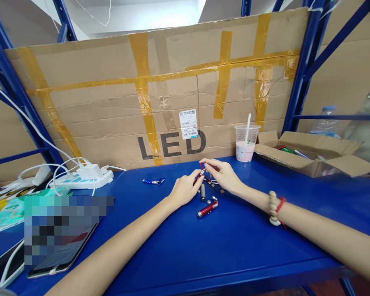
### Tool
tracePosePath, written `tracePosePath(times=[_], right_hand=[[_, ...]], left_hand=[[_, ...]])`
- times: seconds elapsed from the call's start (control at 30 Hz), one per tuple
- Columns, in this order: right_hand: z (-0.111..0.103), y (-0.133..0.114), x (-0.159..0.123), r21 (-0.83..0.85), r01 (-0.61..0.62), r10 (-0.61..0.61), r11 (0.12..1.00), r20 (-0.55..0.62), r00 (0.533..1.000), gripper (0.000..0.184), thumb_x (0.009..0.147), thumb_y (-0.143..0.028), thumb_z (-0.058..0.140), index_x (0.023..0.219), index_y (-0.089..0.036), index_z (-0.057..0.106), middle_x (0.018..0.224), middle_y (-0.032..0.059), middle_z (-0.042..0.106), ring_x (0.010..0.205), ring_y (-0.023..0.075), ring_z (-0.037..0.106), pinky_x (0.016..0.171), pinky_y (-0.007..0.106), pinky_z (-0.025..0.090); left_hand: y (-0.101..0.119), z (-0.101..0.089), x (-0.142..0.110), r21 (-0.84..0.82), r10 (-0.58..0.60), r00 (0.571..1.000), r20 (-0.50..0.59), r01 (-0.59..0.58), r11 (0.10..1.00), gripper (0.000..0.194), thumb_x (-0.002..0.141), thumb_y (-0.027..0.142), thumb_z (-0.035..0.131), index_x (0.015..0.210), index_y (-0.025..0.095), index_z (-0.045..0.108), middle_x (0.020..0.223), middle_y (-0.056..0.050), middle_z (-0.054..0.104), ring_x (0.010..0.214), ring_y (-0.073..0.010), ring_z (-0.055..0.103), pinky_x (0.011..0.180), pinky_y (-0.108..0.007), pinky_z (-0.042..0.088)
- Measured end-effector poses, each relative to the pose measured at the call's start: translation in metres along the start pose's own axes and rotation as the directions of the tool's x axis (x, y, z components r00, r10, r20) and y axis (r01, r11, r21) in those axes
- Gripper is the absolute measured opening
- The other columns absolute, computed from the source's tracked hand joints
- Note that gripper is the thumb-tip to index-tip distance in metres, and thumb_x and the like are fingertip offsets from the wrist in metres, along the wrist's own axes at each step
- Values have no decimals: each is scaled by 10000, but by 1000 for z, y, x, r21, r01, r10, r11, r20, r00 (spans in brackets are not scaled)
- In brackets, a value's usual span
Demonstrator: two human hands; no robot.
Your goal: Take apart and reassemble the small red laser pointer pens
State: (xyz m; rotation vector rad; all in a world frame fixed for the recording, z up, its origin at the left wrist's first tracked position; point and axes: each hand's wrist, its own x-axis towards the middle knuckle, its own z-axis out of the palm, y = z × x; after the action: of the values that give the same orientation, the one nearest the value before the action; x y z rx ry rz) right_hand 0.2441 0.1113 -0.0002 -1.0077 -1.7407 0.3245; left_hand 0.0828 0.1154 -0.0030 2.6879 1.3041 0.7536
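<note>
My left hand point(184, 190) is closed round a small red keychain flashlight point(199, 176). At the flashlight's upper end, my right hand point(223, 174) pinches a red clip point(202, 165). Just below the hands, a short silver-and-black cylinder point(202, 192) stands or lies on the blue surface; which one I cannot tell. A second red flashlight point(207, 209) lies nearer to me with small metal parts at its end. Several button cells point(222, 191) are scattered around, partly covered by my hands. Off to the left lies a blue flashlight point(151, 181) with a clip.
A plastic cup point(246, 144) with a straw stands at the back right, beside an open cardboard box point(314, 158). On the left are a white power strip point(83, 179) with cables and a phone point(70, 242). Taped cardboard point(111, 111) closes off the back.
</note>
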Motion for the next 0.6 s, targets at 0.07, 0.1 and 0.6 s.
tracePosePath(times=[0.07, 0.1, 0.6], right_hand=[[0, 4, 1, 19, -24, 23, 1000, 22, 999, 312, 804, -355, 447, 1003, -193, 625, 731, 12, 592, 540, 113, 473, 527, 247, 408], [0, 5, 2, 23, -30, 30, 999, 32, 999, 323, 801, -360, 447, 1013, -190, 621, 686, 4, 579, 519, 110, 461, 509, 244, 404], [-2, -1, -1, 147, -125, 108, 981, 119, 987, 413, 806, -416, 423, 1070, -146, 589, 582, -21, 505, 484, 100, 454, 474, 237, 411]], left_hand=[[-2, 1, 1, -21, -33, 999, -26, 33, 999, 330, 881, 399, 270, 1118, 279, 466, 760, 2, 648, 741, -193, 618, 599, -237, 399], [-3, 2, 1, -38, -47, 998, -42, 45, 998, 327, 881, 399, 271, 1111, 283, 472, 779, 1, 652, 744, -193, 619, 601, -239, 400], [-9, 7, 3, -157, 73, 973, -218, -108, 982, 233, 889, 270, 291, 997, 217, 491, 974, -21, 537, 888, -135, 537, 795, -241, 412]])
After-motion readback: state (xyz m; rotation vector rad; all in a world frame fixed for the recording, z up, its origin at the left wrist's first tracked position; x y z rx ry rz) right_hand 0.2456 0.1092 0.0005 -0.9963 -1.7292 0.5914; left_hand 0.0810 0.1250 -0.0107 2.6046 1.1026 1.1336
